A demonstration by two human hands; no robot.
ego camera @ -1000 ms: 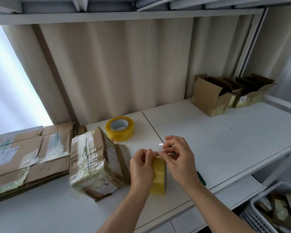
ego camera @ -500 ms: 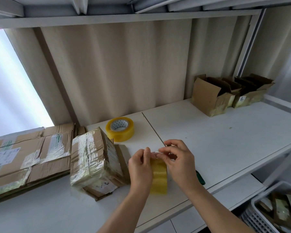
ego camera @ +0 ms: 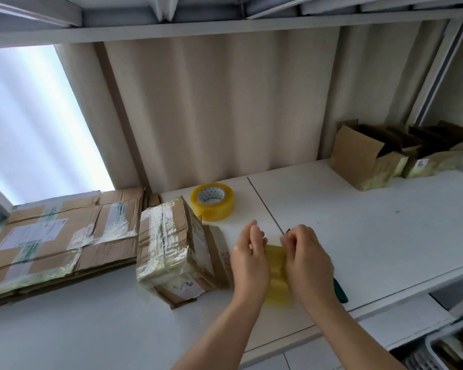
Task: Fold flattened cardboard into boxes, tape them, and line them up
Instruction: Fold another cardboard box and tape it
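Observation:
A yellow roll of tape (ego camera: pixel 277 276) stands on edge between my two hands on the white shelf (ego camera: pixel 358 236). My left hand (ego camera: pixel 249 263) grips its left side, and my right hand (ego camera: pixel 305 260) pinches the tape at the roll's top with curled fingers. A folded, tape-wrapped cardboard box (ego camera: pixel 171 249) stands just left of my left hand. A stack of flattened cardboard (ego camera: pixel 56 241) lies at the far left. Open folded boxes (ego camera: pixel 364 156) stand in a row at the back right.
A second, larger yellow tape roll (ego camera: pixel 213 201) lies flat behind my hands. A dark green tool (ego camera: pixel 340 289) lies by the shelf's front edge, partly behind my right wrist. A white basket (ego camera: pixel 449 348) sits below at the lower right. A beige wall backs the shelf.
My hands have drawn slightly apart at the top of the roll, and the right hand's fingers have curled tighter. The roll has stayed between them.

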